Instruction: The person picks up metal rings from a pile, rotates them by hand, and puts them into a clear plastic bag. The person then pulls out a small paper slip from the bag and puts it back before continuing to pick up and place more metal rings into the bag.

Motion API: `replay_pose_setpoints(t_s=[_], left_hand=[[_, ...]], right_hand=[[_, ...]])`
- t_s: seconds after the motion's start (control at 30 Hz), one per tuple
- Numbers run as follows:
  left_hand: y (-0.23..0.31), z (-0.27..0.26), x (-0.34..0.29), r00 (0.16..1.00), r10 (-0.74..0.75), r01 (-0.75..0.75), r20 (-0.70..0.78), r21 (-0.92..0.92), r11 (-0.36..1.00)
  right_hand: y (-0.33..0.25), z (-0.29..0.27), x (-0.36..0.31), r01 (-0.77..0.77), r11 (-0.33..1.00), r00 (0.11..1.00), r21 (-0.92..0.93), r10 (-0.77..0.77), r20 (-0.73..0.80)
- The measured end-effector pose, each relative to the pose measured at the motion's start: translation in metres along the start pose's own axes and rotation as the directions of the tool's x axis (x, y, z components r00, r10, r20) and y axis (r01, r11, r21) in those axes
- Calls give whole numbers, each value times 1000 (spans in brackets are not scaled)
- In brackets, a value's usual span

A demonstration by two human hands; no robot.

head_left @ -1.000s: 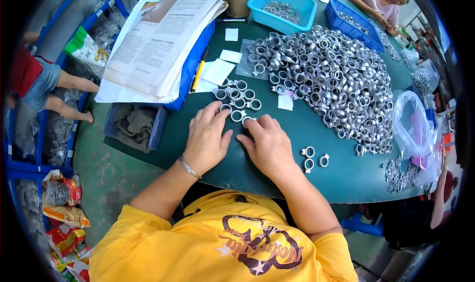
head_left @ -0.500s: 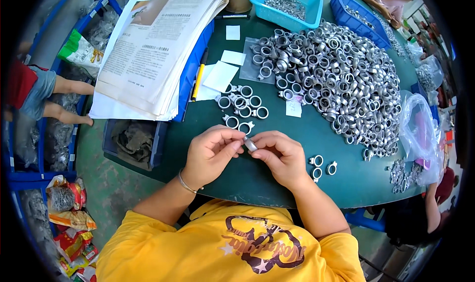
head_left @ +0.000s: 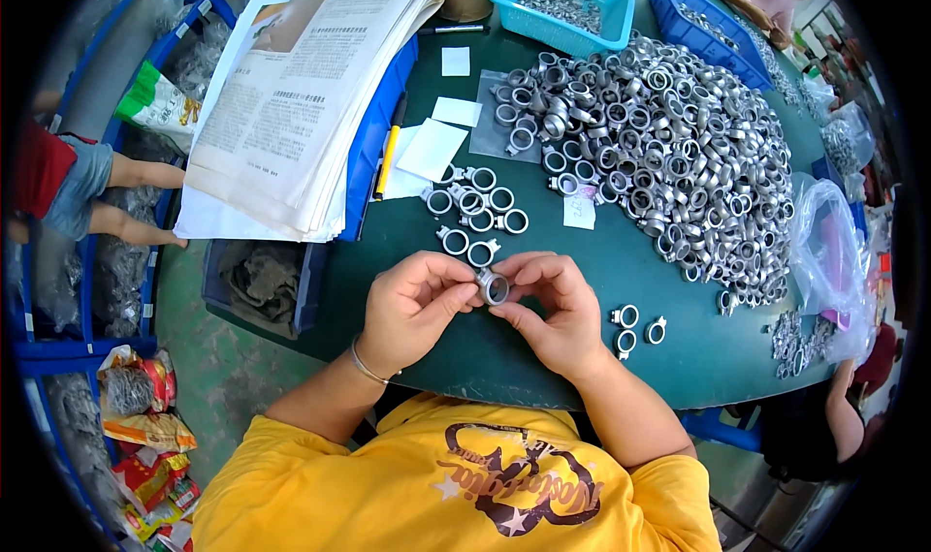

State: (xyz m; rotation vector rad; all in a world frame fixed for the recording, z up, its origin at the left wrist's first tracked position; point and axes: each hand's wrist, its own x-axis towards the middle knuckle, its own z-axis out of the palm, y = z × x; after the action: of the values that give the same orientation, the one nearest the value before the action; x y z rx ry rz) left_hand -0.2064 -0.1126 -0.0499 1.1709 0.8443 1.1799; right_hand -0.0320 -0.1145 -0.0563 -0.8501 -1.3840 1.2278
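Between my two hands is a grey metal ring point(head_left: 494, 288) with a small lug, its round opening facing up toward me. My left hand point(head_left: 419, 305) pinches the lug side with thumb and fingertips. On the opposite side my right hand point(head_left: 551, 310) grips the ring's rim. Just beyond my fingers lies a small group of similar rings point(head_left: 471, 203). A few more rings point(head_left: 626, 315) sit apart on the table to the right of my right hand. A large heap of the same rings point(head_left: 669, 155) covers the table's far right.
Newspapers point(head_left: 301, 96) lie over a blue bin at left, beside a yellow marker point(head_left: 388, 162) and paper slips point(head_left: 427, 150). A turquoise basket point(head_left: 621, 43) and blue crate point(head_left: 664, 9) hold small parts. Clear plastic bags point(head_left: 824, 252) rest at right. People are nearby on both sides.
The ring in my hands has turned from edge-on so that its opening now faces me. Both hands stay in nearly the same place. At the far right, the other person has leaned in.
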Motion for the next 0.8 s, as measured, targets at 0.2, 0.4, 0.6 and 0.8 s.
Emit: replay_pose_setpoints(t_s=[0.2,0.4,0.6,0.8], left_hand=[[-2,-3,1,999,13,-19,46,129,992],[-6,-4,1,998,51,-55,40,103,993],[-1,-2,2,987,151,-158,47,269,950],[-2,-3,3,971,231,-239,66,364,900]], right_hand=[[-2,1,0,78,991,997,-110,-78,2],[-10,1,1,15,974,1000,-225,-10,23],[-8,-2,4,78,962,997,-262,-79,6],[-7,-6,6,109,942,994,-317,-100,44]])
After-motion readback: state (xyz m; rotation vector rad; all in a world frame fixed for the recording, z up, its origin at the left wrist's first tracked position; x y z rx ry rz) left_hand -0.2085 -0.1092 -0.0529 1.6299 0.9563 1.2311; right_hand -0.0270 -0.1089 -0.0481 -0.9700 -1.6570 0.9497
